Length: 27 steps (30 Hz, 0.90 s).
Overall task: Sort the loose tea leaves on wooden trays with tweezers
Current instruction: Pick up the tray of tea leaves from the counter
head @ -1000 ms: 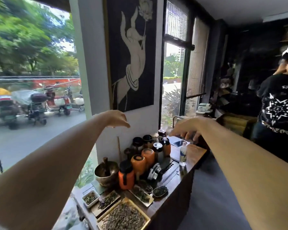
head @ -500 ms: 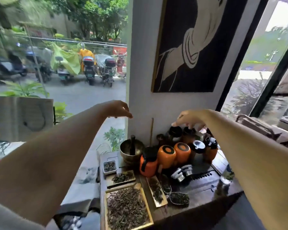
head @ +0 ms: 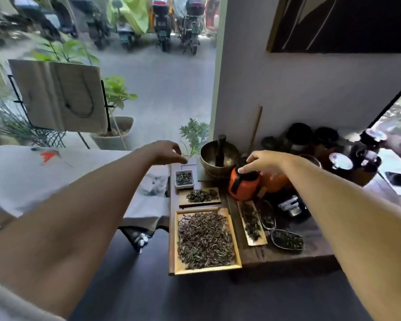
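Large pale wooden tray of loose brown-green tea leaves (head: 204, 239) lies near and below both hands, long axis near-to-far; left hand (head: 166, 152) hovers far-left, fingers loosely curled, empty; right hand (head: 263, 162) rests relaxed on orange black-lidded jar (head: 243, 185); no tweezers seen.

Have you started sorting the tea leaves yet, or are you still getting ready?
Still getting ready. Done: nothing shows as sorted; the big wooden tray is heaped with mixed leaves. In hand: no tweezers visible; the left hand hovers empty above the small white dish, the right hand reaches over the orange jar. Left: find tweezers, then all the picking.
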{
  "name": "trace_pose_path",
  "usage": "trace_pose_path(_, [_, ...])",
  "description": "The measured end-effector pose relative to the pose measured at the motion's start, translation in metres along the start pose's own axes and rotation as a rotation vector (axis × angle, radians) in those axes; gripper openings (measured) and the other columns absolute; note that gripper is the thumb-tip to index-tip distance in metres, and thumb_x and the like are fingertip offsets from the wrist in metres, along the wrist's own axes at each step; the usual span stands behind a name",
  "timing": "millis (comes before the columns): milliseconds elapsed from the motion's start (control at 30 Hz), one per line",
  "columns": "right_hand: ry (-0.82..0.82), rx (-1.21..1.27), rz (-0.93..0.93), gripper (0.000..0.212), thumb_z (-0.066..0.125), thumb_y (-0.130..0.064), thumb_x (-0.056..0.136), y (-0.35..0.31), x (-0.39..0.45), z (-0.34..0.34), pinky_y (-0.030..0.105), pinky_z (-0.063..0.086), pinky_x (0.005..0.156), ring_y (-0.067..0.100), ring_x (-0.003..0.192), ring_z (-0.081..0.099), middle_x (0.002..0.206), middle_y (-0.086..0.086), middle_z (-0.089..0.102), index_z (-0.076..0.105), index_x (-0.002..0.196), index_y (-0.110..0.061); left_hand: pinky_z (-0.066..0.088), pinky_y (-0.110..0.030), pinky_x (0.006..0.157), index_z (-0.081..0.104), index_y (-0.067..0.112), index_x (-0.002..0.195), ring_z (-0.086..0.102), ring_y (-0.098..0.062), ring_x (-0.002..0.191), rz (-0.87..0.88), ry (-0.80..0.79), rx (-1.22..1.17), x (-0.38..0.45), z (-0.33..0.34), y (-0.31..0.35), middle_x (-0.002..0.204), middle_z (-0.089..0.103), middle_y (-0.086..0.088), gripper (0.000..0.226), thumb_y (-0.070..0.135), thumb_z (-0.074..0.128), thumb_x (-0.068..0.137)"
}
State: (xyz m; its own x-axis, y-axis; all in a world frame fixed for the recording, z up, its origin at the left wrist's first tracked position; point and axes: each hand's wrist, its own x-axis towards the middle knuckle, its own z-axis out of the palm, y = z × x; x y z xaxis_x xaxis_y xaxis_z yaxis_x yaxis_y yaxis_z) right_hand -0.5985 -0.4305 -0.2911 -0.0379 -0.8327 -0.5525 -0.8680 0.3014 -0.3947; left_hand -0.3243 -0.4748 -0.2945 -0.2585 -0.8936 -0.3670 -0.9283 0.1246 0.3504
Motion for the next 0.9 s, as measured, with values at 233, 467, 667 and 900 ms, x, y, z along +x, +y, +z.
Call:
trace_pose_path(233, [-0.047, 0.058, 0.023, 0.070, 0.069, -0.051, 0.075, 0.034, 0.058, 0.075, 0.038, 0.053, 0.079, 0.025, 0.115, 0.051, 0.135, 0.006, 0.048, 0.044, 0.133, -0.021, 0.041, -0.029, 0.080, 0.064, 0.011, 0.112, 0.056, -0.022, 0.099, -0.077, -0.108, -0.039, 0.021, 0.088, -0.050, 0.117, 0.064, -0.010, 0.044, 0.045, 0.062, 0.083])
trace_pose_path(467, [-0.018, 0.070, 0.068, 0.074, 0.069, -0.053, 0.075, 0.081, 0.095, 0.144, 0.034, 0.041, 0.094, 0.026, 0.123, 0.048, 0.138, 0.009, 0.050, 0.045, 0.133, -0.015, 0.044, -0.032, 0.092, 0.053, 0.011, 0.128, 0.056, -0.027, 0.114, -0.156, -0.169, -0.060, 0.039, 0.171, -0.086, 0.131, 0.057, -0.012, 0.057, 0.047, 0.060, 0.084])
trace_pose_path(667, [-0.023, 0.129, 0.131, 0.073, 0.060, -0.057, 0.080, 0.111, 0.114, 0.193, 0.031, 0.040, 0.085, 0.028, 0.119, 0.051, 0.137, 0.012, 0.050, 0.039, 0.137, -0.017, 0.050, -0.035, 0.084, 0.052, 0.012, 0.126, 0.063, -0.032, 0.106, -0.271, -0.075, -0.276, 0.044, 0.229, -0.107, 0.124, 0.062, -0.014, 0.057, 0.048, 0.061, 0.083])
trace_pose_path(900, [-0.003, 0.229, 0.194, 0.067, 0.046, -0.057, 0.089, 0.133, 0.131, 0.240, 0.036, 0.042, 0.089, 0.031, 0.123, 0.048, 0.139, 0.013, 0.048, 0.032, 0.141, -0.018, 0.047, -0.042, 0.096, 0.049, 0.012, 0.130, 0.055, -0.029, 0.116, -0.421, 0.073, -0.550, 0.043, 0.279, -0.119, 0.131, 0.057, -0.010, 0.060, 0.050, 0.059, 0.084])
